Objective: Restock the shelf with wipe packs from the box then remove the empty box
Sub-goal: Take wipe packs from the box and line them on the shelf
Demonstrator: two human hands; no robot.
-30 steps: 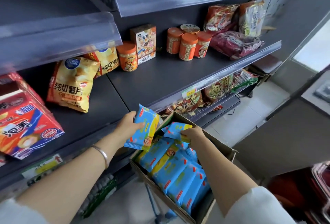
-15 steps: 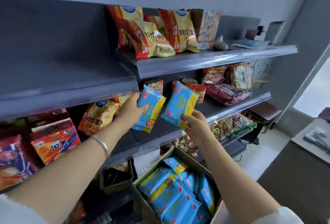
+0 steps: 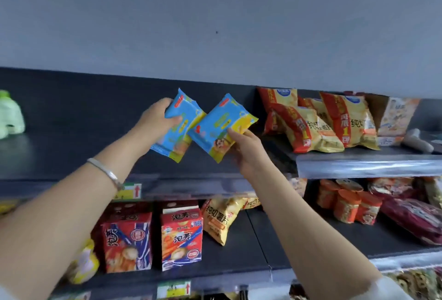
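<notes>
Fingers of the left hand (image 3: 156, 118) are gripping one wipe pack (image 3: 178, 129); the right hand (image 3: 246, 150) is pinching another pack (image 3: 221, 127), both held above the dark upper shelf (image 3: 71, 156), edges touching.

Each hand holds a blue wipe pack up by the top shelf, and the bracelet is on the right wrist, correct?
No: the head view shows the bracelet on the left wrist. The left hand and right hand each hold a blue wipe pack by the top shelf.
</notes>
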